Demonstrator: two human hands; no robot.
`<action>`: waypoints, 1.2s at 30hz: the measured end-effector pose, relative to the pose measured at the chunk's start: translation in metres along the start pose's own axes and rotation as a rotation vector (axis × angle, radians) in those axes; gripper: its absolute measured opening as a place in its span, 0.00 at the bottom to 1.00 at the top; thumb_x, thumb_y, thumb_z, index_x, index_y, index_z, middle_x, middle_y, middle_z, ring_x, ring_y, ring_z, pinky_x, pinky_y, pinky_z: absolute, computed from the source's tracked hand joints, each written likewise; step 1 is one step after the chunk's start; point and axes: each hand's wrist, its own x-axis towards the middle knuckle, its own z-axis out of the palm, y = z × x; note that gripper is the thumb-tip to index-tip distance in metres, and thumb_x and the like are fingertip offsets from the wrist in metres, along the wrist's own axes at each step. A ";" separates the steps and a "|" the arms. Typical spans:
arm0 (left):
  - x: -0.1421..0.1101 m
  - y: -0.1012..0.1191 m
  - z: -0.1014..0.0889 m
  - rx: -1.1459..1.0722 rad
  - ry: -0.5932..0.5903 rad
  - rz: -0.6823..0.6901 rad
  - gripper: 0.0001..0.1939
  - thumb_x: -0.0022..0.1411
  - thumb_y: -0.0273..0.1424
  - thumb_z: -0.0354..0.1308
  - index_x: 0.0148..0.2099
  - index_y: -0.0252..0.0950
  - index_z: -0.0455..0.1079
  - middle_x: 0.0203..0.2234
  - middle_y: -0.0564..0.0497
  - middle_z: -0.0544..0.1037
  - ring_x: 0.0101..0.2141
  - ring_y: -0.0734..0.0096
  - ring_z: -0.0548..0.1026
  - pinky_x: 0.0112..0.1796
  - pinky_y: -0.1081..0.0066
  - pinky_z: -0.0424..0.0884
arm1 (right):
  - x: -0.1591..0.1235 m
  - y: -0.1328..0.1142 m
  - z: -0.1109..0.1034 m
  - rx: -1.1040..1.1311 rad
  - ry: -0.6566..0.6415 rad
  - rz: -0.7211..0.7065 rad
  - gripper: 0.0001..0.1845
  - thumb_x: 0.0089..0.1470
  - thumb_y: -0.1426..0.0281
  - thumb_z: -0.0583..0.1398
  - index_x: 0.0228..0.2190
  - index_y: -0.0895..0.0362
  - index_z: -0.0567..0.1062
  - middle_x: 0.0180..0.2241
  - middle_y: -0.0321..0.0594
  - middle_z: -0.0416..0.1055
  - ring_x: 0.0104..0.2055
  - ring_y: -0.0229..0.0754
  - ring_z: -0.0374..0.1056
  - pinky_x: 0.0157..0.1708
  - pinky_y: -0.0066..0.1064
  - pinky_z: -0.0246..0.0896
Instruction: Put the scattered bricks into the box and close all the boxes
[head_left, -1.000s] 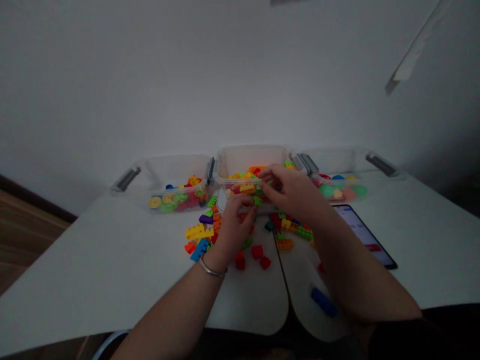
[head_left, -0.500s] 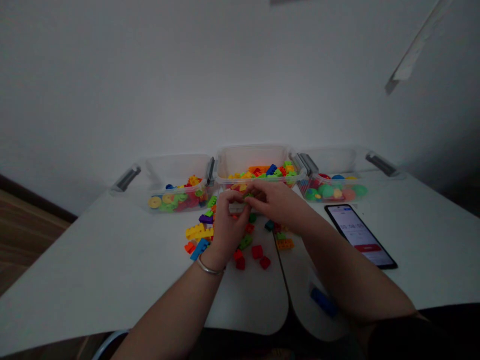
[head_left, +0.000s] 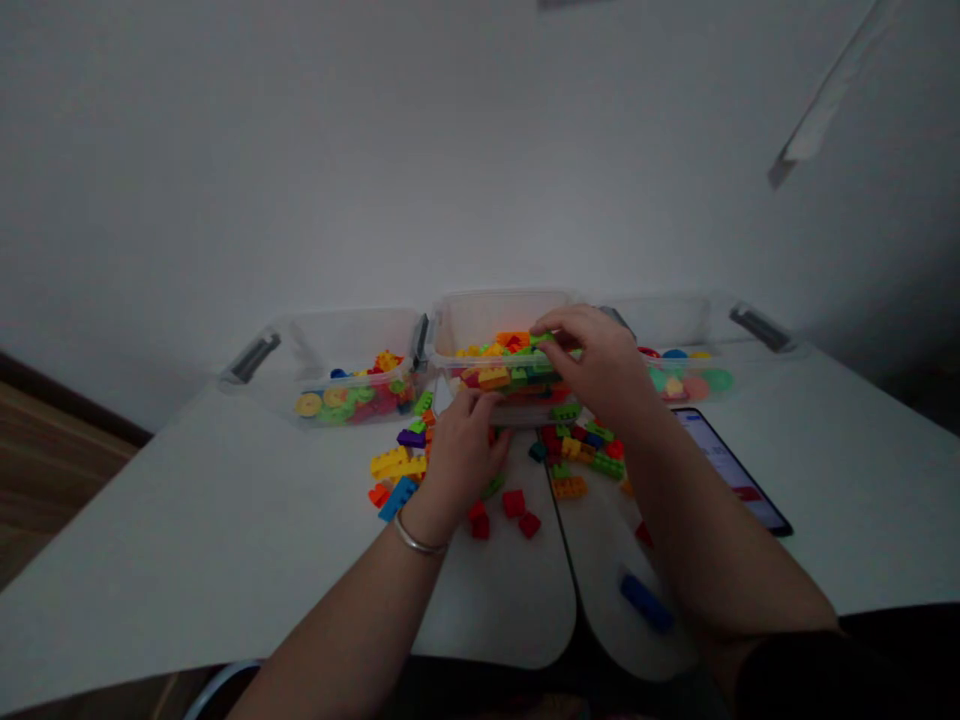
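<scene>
From the head view, the main risk: toy building bricks (head_left: 510, 372) heaped close to the front rim of the middle clear plastic bin (head_left: 495, 320), so a rough pull by the right hand (head_left: 592, 360) could tip some over the edge and into the loose scatter below. Also possible: the bin shifting or tilting under pressure from the left hand (head_left: 469, 455), resting against its front. More hazards across the table (head_left: 225, 500): a dark seam (head_left: 561, 530) between two rounded table sections, liable to catch a stray brick; a blue brick (head_left: 645, 603) close to the right forearm (head_left: 697, 530), exposed to a nudge toward the near edge; a smartphone (head_left: 731, 470) just beside that same forearm, exposed to a knock.

Right hand raised over the bin, wrist beyond the pile's front, fingers curled downward, fingertips (head_left: 534, 332) at a green brick (head_left: 549, 340); no telling whether any brick is actually gripped. Left hand low, fingers loosely spread against the bin's front, nothing visibly held, a silver bangle (head_left: 416, 547) on the wrist. Hands apart, the right one higher and farther in. Red bricks (head_left: 514, 503) loose on the table, just beside the left hand.
</scene>
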 end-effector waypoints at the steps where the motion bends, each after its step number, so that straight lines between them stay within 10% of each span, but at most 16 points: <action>1: -0.001 0.003 -0.001 0.038 -0.038 -0.001 0.18 0.57 0.27 0.59 0.51 0.36 0.68 0.46 0.43 0.71 0.45 0.56 0.72 0.45 0.58 0.71 | 0.001 0.001 0.001 -0.012 0.016 -0.003 0.12 0.55 0.77 0.55 0.37 0.56 0.77 0.42 0.45 0.76 0.47 0.46 0.69 0.50 0.39 0.62; 16: -0.002 0.007 -0.003 0.298 -0.264 -0.038 0.16 0.59 0.35 0.60 0.49 0.36 0.72 0.41 0.42 0.74 0.44 0.51 0.72 0.43 0.56 0.69 | -0.004 -0.002 0.017 -0.399 -0.358 -0.076 0.14 0.58 0.64 0.57 0.40 0.60 0.75 0.41 0.54 0.76 0.45 0.54 0.68 0.47 0.44 0.58; 36: -0.002 0.008 -0.001 0.327 -0.273 0.027 0.08 0.61 0.31 0.57 0.43 0.38 0.74 0.39 0.45 0.77 0.43 0.53 0.73 0.43 0.55 0.67 | -0.003 -0.015 0.003 -0.087 -0.151 -0.073 0.12 0.59 0.68 0.55 0.40 0.58 0.76 0.44 0.48 0.76 0.48 0.48 0.68 0.51 0.40 0.58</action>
